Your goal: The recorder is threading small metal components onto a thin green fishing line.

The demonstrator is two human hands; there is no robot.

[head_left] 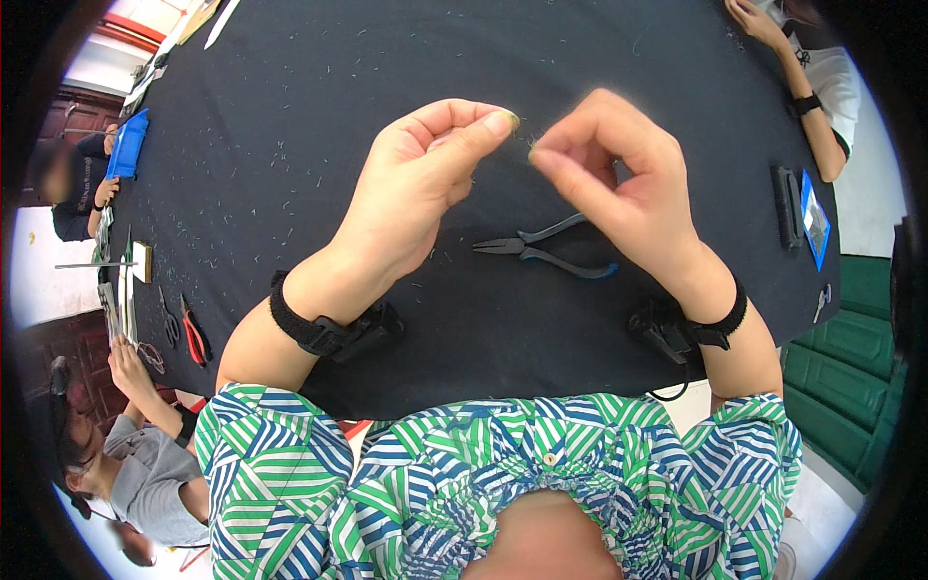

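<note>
My left hand (pixel 411 179) is raised over the black cloth, thumb and forefinger pinched at a tiny thing with thin, hair-like strands at the tips. Close by on its right, my right hand (pixel 633 179) also pinches, fingers curled and slightly blurred. Fine strands show in the small gap between the two sets of fingertips; what they belong to is too small to make out. Below the hands lies a pair of pliers (pixel 530 252) with grey jaws and blue-tipped handles, spread apart. My right hand hides the end of one handle.
Small thread-like clippings litter the black cloth (pixel 319 58). Red-handled pliers (pixel 195 333) and dark scissors (pixel 169 321) lie at the left edge. A black case (pixel 788 208) and a blue-edged packet (pixel 815 220) are at right. Other people sit around the table; one holds a blue tray (pixel 128 147).
</note>
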